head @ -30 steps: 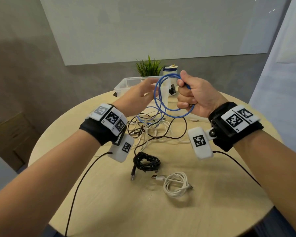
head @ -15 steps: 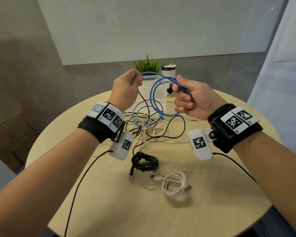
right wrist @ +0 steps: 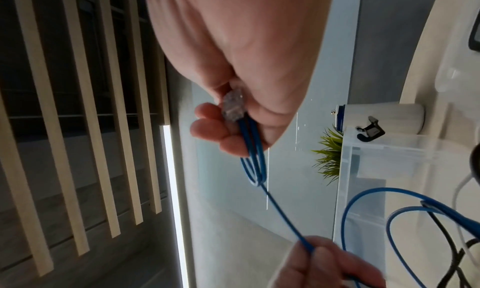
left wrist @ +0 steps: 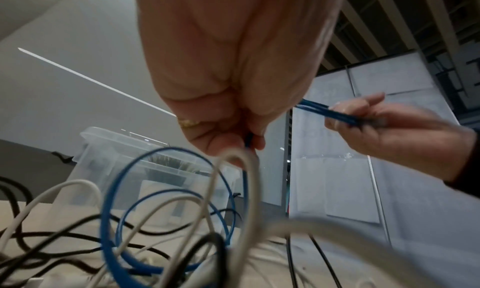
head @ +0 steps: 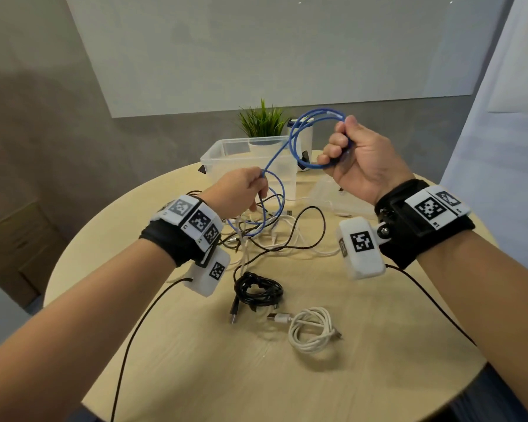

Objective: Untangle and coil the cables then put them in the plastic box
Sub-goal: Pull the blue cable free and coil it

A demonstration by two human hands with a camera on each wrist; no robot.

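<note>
Midway: right hand (head: 352, 156) clamps blue cable (head: 282, 153) loops and plug; left hand (head: 241, 193) pinches its slack below, trailing into the tangle (head: 275, 233). Black coil (head: 258, 290) and white coil (head: 313, 332) done, unboxed; box (head: 223, 153) beyond.

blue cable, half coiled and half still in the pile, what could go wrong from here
1. The blue cable still loops down through the tangled cables below the left hand; pulling more length could drag white and black cables up with it, or tighten a knot.
2. The right hand holds several loops and the plug in one grip; shifting that grip could let the loops spring open.
</note>
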